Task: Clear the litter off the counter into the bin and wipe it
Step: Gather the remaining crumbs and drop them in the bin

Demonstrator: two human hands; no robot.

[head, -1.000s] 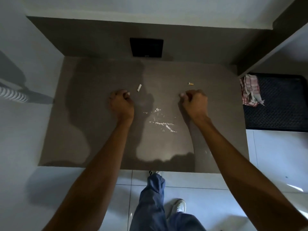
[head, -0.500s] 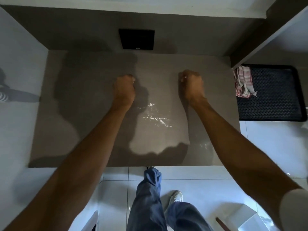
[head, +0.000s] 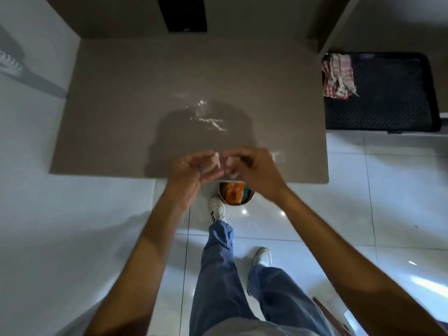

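**Hands gathered over the bin**

Grey counter [head: 135, 105] is being left bare. Left hand [head: 194, 169] and right hand [head: 252, 169] are being held together, fingers loosely curled and blurred; any contents cannot be told. Bin [head: 249, 196] is being seen directly beneath them.

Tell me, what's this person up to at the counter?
A person stands at a grey counter, tidying it. Both hands, the left hand and the right hand, are together at its near edge, above a small bin on the floor that holds orange rubbish. The blur hides whatever they hold. No litter shows on the counter, though a wet-looking patch glints there. A checked cloth lies unused to the right.
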